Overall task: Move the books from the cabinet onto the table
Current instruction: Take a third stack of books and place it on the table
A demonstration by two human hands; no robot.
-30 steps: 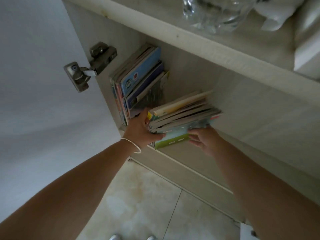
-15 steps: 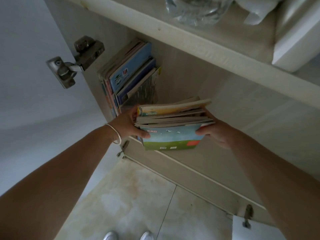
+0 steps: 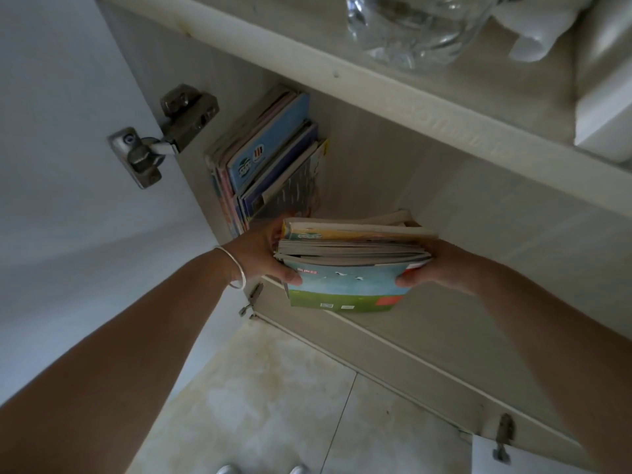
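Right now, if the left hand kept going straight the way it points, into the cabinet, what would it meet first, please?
Probably the upright books leaning against the cabinet's side wall, just beyond the left hand, which grips the stack of books; depth is hard to judge.

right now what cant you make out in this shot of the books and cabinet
- Table: out of the head view.
- Fingers of left hand and right hand: hidden behind the stack of books.
- Glass jar: cut off by the top edge.
- Upright books: titles too small.

Fingers of both hands hidden behind book stack point(image 3: 352, 258). Glass jar point(image 3: 417, 25) cut off by top edge. Cover text on stack illegible.
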